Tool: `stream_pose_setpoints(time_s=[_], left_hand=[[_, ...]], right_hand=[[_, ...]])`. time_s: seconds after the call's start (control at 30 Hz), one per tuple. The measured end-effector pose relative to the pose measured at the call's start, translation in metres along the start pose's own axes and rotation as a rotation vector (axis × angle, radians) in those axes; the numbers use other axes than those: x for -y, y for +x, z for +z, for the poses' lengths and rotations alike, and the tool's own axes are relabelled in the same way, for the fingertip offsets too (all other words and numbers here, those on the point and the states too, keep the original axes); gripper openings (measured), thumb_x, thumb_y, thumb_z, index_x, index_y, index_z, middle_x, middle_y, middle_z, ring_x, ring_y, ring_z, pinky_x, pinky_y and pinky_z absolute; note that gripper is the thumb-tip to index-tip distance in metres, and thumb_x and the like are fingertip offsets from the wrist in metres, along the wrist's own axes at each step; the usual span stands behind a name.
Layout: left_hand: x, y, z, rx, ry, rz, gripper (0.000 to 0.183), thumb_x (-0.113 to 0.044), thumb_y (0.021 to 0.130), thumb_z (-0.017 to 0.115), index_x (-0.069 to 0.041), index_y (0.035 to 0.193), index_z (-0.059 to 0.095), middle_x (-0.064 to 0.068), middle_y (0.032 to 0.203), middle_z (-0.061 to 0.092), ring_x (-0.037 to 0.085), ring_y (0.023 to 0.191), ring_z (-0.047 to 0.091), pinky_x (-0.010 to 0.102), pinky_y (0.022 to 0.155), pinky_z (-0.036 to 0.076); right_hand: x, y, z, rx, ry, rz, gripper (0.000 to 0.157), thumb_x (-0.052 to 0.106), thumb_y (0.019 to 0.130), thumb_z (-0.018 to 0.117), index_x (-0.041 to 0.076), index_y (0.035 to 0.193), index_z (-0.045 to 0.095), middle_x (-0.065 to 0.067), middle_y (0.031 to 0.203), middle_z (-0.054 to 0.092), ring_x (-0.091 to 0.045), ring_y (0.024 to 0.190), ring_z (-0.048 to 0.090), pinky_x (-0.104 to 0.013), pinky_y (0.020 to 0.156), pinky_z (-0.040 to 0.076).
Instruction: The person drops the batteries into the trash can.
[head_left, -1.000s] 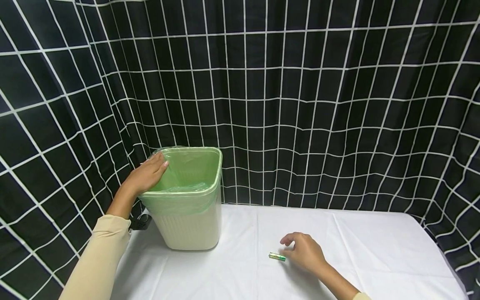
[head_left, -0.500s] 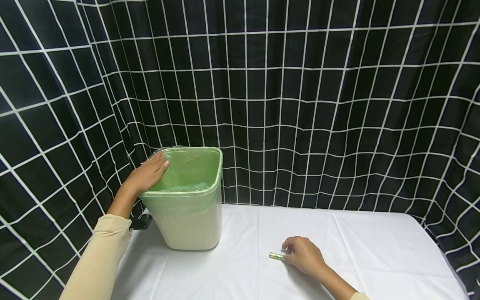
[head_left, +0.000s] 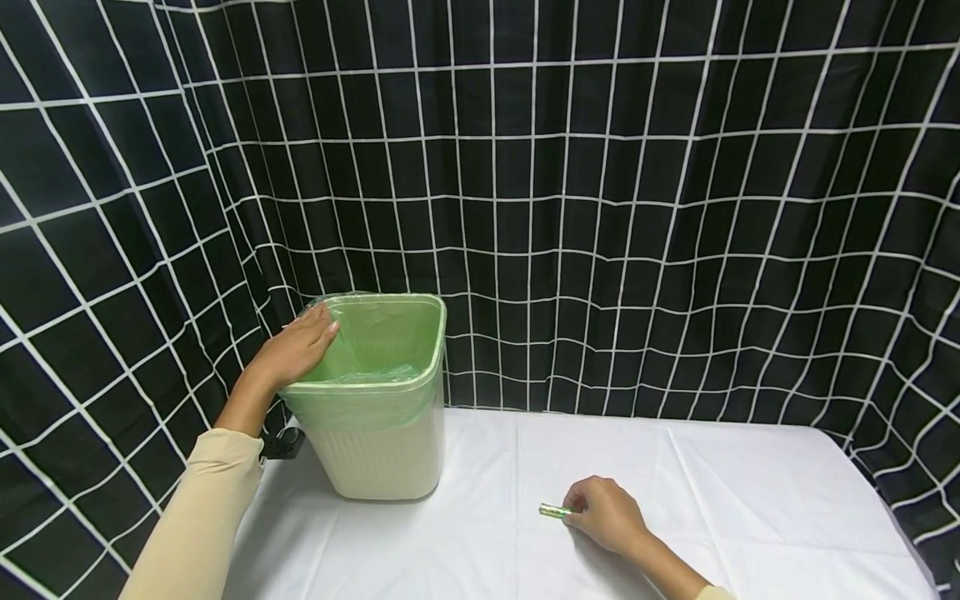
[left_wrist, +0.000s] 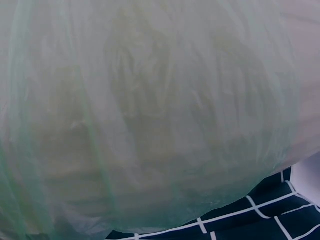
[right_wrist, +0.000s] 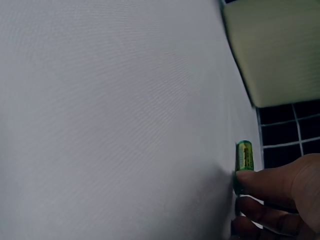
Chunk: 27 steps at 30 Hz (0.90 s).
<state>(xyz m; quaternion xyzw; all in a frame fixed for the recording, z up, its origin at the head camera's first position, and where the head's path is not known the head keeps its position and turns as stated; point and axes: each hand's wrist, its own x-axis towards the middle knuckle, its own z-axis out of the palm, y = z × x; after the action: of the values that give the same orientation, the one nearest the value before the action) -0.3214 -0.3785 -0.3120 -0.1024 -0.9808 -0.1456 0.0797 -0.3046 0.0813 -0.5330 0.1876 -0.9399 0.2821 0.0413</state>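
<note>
In the head view my left hand (head_left: 296,346) rests over the left rim of a waste bin (head_left: 390,458), fingers stretched along the edge. The bin is pale, with a thin green bin liner (head_left: 375,408) folded down over its top. In the left wrist view the crinkled liner (left_wrist: 150,125) covers most of the picture and the hand is hidden. My right hand (head_left: 606,515) pinches one end of a small green and gold battery (head_left: 551,511) between thumb and fingers, low over the white cloth. In the right wrist view the battery's (right_wrist: 245,155) other end sticks out past the thumb.
A white cloth (head_left: 480,542) covers the table. A black curtain with white grid lines (head_left: 600,208) hangs behind and to the left. A small black object (head_left: 282,444) shows beneath my left wrist, beside the bin.
My right hand has closed its thumb and fingers on the battery, which lay on the cloth beside the fingertips one second ago. The left hand and the bin stay put.
</note>
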Motion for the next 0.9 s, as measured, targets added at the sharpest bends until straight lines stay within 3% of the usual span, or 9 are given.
stream_pose_setpoints(time_s=[0.17,0.37,0.9], left_hand=[[0.000,0.001,-0.002,-0.005,0.006,0.002,0.063,-0.032,0.113,0.023,0.017,0.153,0.020,0.032,0.163,0.015,0.047,0.152,0.012,0.055,0.124,0.012],[0.001,0.000,-0.001,0.002,-0.009,-0.006,0.064,-0.034,0.113,0.022,0.016,0.154,0.019,0.032,0.163,0.014,0.046,0.152,0.010,0.055,0.124,0.011],[0.001,0.000,0.000,0.006,-0.006,-0.006,0.064,-0.034,0.113,0.022,0.016,0.153,0.020,0.032,0.163,0.014,0.046,0.152,0.011,0.054,0.124,0.012]], right_hand=[[0.005,0.003,-0.004,0.002,0.003,-0.012,0.021,0.009,0.071,0.088,0.021,0.071,0.070,0.012,0.066,0.063,-0.008,0.065,0.056,-0.034,0.062,0.049],[0.014,0.008,-0.010,-0.021,0.005,-0.026,0.021,0.006,0.072,0.087,0.020,0.071,0.071,0.013,0.064,0.060,-0.008,0.060,0.050,-0.029,0.056,0.043],[0.053,0.022,-0.042,-0.066,0.037,-0.089,0.016,0.008,0.078,0.085,0.019,0.075,0.074,0.014,0.065,0.061,-0.006,0.061,0.054,-0.031,0.055,0.045]])
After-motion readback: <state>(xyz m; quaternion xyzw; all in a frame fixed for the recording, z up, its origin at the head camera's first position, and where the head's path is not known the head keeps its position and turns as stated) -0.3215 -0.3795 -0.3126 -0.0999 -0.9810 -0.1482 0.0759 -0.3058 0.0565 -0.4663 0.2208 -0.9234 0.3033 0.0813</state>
